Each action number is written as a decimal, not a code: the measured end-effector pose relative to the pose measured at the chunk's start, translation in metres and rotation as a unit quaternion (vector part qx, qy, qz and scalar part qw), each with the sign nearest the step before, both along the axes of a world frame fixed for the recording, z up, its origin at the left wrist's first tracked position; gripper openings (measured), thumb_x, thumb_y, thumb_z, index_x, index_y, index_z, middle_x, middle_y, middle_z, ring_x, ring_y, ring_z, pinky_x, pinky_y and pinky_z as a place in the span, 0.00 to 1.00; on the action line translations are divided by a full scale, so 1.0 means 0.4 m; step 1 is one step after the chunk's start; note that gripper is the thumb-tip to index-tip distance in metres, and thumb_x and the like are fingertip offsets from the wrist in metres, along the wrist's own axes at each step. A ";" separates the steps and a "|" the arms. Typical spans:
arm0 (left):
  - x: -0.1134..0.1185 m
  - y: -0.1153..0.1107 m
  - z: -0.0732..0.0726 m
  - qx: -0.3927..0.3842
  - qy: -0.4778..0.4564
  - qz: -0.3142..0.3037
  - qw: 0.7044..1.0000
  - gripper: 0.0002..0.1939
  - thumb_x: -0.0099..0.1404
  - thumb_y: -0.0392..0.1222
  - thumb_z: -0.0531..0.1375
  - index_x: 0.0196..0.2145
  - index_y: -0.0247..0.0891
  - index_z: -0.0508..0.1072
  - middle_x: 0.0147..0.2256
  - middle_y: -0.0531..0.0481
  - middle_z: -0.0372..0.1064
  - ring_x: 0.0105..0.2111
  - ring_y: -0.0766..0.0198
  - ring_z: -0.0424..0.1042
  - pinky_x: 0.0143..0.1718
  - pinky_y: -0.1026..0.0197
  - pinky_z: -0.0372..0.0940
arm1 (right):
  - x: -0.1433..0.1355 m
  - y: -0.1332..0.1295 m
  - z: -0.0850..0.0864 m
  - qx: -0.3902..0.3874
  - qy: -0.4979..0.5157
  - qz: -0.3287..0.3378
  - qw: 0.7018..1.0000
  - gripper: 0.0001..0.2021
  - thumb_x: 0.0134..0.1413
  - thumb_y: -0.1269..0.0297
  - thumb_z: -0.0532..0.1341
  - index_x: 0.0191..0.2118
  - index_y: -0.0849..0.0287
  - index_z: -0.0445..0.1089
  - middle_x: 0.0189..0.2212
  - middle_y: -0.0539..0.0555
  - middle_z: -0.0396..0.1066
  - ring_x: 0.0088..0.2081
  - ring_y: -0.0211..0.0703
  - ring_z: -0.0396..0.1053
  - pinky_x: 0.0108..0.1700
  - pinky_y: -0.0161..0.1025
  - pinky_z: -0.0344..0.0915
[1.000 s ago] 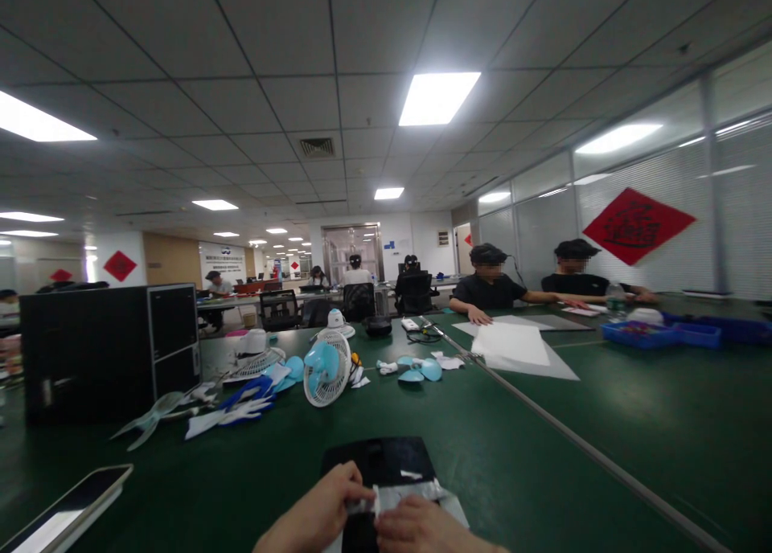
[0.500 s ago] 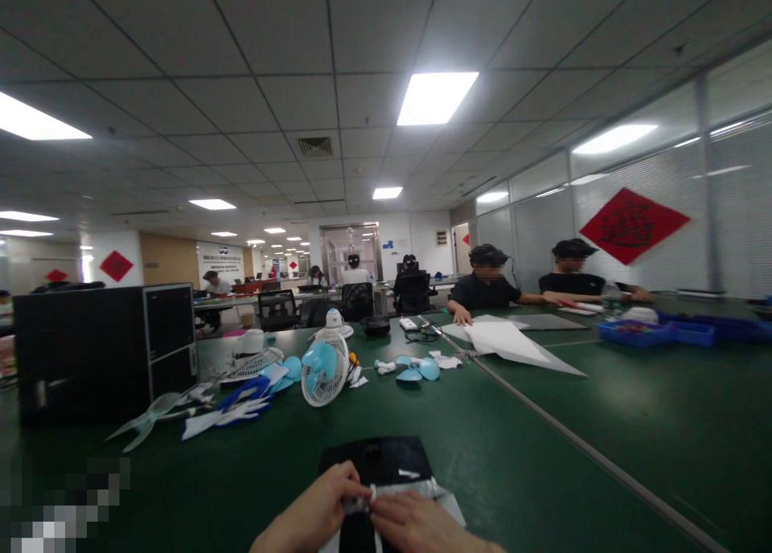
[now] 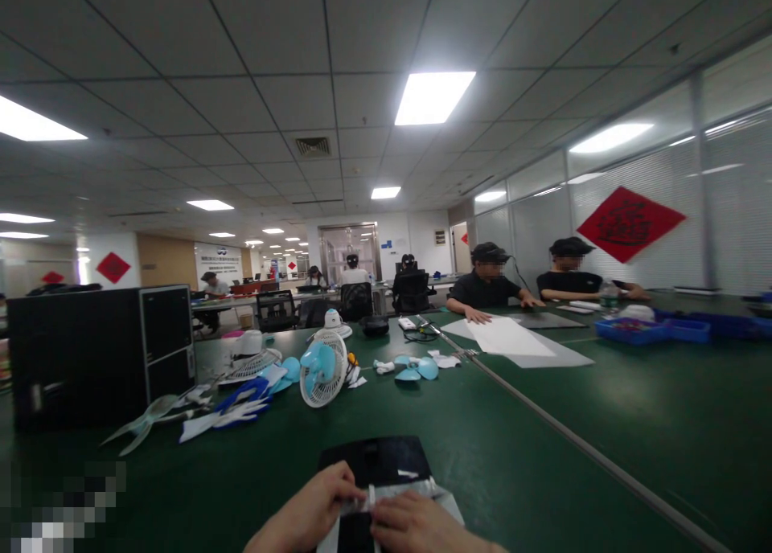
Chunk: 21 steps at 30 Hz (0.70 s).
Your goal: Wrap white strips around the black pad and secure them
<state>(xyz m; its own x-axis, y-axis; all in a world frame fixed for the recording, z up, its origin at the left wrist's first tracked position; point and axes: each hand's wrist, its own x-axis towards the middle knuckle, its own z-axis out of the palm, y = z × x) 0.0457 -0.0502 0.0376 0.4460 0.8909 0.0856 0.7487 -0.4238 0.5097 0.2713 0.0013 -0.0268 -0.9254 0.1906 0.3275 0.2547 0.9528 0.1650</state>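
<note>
At the near edge of the green table lies a flat black item (image 3: 392, 459) with pale grey-white material (image 3: 447, 506) over its near part. Its exact kind cannot be made out. A narrow white strip (image 3: 371, 495) runs along its middle, between my hands. My left hand (image 3: 314, 506) reaches in from the left, its thumb and fingers pinched at the strip. From the right, my right hand (image 3: 416, 522) presses over the pale material, fingers together and bent, tips against the strip. The lower part of the item is partly hidden by both hands.
A black computer case (image 3: 78, 360) stands at left. Ahead lie white-and-blue gloves (image 3: 232, 415), a small fan (image 3: 324, 368) and blue fan blades (image 3: 416, 368). A metal seam (image 3: 560, 428) crosses the table. Across it, a co-worker (image 3: 490, 284) handles white sheets (image 3: 519, 340) near blue trays (image 3: 633, 330).
My left hand has shifted slightly left at the strip, while my right hand stays almost still. The co-worker's white sheet now lies flatter on the table.
</note>
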 end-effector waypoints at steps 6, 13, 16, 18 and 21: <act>-0.026 0.009 -0.008 -0.003 0.003 -0.003 1.000 0.20 0.59 0.30 0.51 0.40 0.46 0.77 0.43 0.54 0.67 0.45 0.64 0.66 0.47 0.64 0.58 | 0.035 -0.028 0.053 -0.143 0.037 -0.042 0.988 0.22 0.62 0.51 0.55 0.58 0.56 0.64 0.52 0.58 0.71 0.50 0.48 0.69 0.52 0.40 0.62; -0.052 0.010 -0.005 -0.026 -0.011 0.010 1.000 0.21 0.56 0.29 0.52 0.40 0.46 0.78 0.44 0.54 0.68 0.45 0.64 0.67 0.48 0.64 0.59 | 0.112 -0.062 0.145 -0.208 0.059 -0.120 0.969 0.15 0.66 0.60 0.50 0.49 0.55 0.71 0.43 0.54 0.75 0.45 0.44 0.71 0.49 0.37 0.63; -0.065 0.016 -0.013 -0.033 -0.025 0.004 0.999 0.20 0.55 0.29 0.53 0.39 0.45 0.78 0.44 0.54 0.68 0.44 0.65 0.67 0.46 0.65 0.60 | 0.141 -0.059 0.159 -0.217 0.061 -0.121 0.967 0.16 0.67 0.62 0.48 0.46 0.55 0.74 0.41 0.54 0.76 0.45 0.44 0.71 0.50 0.37 0.62; -0.073 0.020 -0.018 -0.033 -0.034 0.001 0.999 0.18 0.55 0.30 0.54 0.38 0.44 0.78 0.44 0.53 0.68 0.43 0.65 0.68 0.45 0.65 0.60 | 0.157 -0.055 0.161 -0.219 0.064 -0.117 0.967 0.17 0.67 0.63 0.47 0.45 0.55 0.75 0.41 0.54 0.76 0.45 0.44 0.71 0.50 0.37 0.62; -0.081 0.024 -0.023 -0.029 -0.045 0.001 0.999 0.17 0.54 0.30 0.54 0.36 0.42 0.78 0.42 0.53 0.69 0.41 0.66 0.69 0.41 0.67 0.61 | 0.171 -0.049 0.159 -0.216 0.071 -0.127 0.966 0.19 0.67 0.62 0.47 0.41 0.56 0.76 0.39 0.54 0.77 0.43 0.43 0.72 0.48 0.36 0.63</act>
<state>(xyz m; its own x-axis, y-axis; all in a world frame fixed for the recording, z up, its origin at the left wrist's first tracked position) 0.0132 -0.0406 0.0285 0.4368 0.8965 0.0742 0.6996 -0.3904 0.5984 0.3396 -0.0185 0.0369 -0.7830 0.5520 0.2867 0.4797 0.8293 -0.2865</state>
